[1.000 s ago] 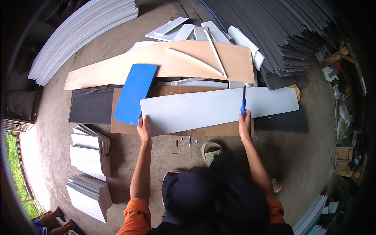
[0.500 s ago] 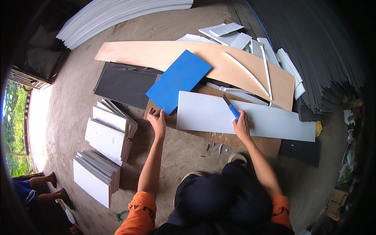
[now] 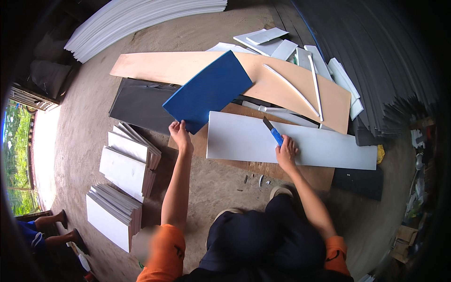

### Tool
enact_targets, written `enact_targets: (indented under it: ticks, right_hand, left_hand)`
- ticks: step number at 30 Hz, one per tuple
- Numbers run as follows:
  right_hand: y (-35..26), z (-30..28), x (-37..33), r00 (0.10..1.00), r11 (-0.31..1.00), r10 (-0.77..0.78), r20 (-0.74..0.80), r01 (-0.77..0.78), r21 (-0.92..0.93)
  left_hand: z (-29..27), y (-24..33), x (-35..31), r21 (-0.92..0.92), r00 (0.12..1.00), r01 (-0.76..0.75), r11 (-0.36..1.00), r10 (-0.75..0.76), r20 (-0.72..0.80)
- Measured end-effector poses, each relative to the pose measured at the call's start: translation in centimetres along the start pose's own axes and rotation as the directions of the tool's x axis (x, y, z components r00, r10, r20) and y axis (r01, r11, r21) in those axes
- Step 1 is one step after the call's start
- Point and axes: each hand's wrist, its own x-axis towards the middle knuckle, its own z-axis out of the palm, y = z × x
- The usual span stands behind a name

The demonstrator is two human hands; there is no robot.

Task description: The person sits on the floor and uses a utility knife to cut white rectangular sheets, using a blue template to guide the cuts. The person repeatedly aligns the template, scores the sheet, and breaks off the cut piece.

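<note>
Dirt floor: left hand grips blue board, right hand apparently clasps knife.

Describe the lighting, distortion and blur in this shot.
Head view: strong fisheye bending the white sheet and stacked boards, dark corners; daylight overexposed at the left doorway, soft shade elsewhere; hands and blue board sharp; a blurred patch beside the orange sleeve.

Workshop or sheet-material yard, floor-level work. Bare dirt/concrete floor. Big stacks of white sheets at top left, dark grey sheets along the right. Cut white panels piled at left, offcuts and a plywood board scattered around. Open to daylight and greenery at left.
</note>
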Motion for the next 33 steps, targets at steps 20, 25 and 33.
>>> enact_targets:
  ticks: [20, 25, 33]
  right_hand:
    - [11.3, -3.1, -1.5, 0.853, 0.952, 0.302, -0.426, -0.292, 0.089]
    - [9.9, -3.5, -0.9, 0.852, 0.963, 0.208, -0.481, -0.265, -0.054]
    - [2.4, -2.2, 2.1, 0.989, 0.910, 0.147, -0.035, -0.121, 0.397]
  left_hand:
    - [1.7, -0.8, -7.1, 0.377, 0.828, -0.031, 0.926, -0.187, 0.529]
    - [0.3, -1.9, -6.0, 0.632, 0.657, -0.750, 0.196, 0.335, 0.675]
    - [-0.5, -0.6, -4.8, 0.547, 0.663, -0.709, 0.445, 0.156, 0.732]
